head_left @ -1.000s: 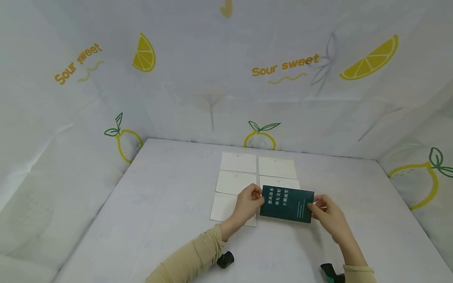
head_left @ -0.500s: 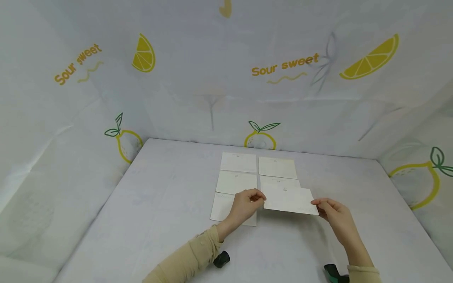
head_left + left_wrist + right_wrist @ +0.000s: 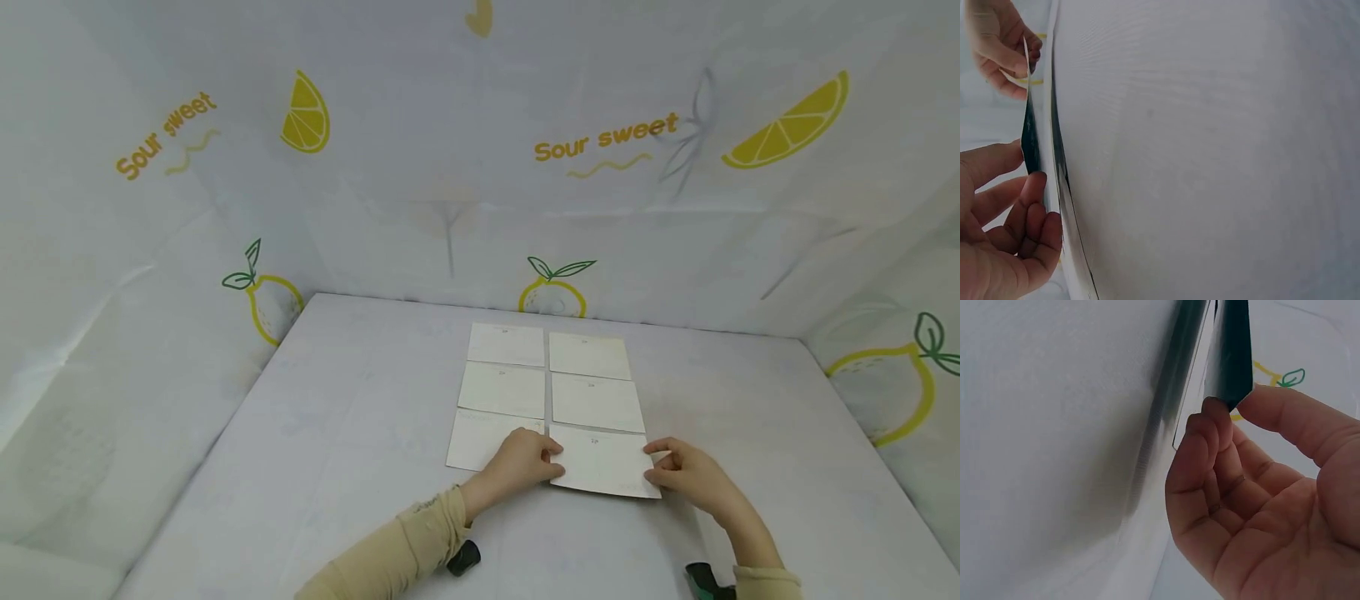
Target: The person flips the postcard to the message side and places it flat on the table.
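Observation:
A postcard [image 3: 603,462], white side up, is held just above the table at the near end of the right column of cards. My left hand [image 3: 517,462] pinches its left edge, and my right hand [image 3: 693,475] pinches the right edge. The dark green underside [image 3: 1031,134] shows in the left wrist view. From the right wrist view, the card's green face [image 3: 1235,356] ends between the thumb and fingertips. Several white cards lie in two columns, including one [image 3: 597,402] right behind the held postcard and one [image 3: 480,437] partly covered by my left hand.
The white table [image 3: 360,400] reaches back to a curtain [image 3: 420,167] printed with lemons and lettering. A black object [image 3: 463,558] shows by the left sleeve, and a black and green one [image 3: 705,581] by the right sleeve.
The postcard has turned from green face to white face up. Both hands have then lowered it toward me, down close to the table, uncovering the card behind it.

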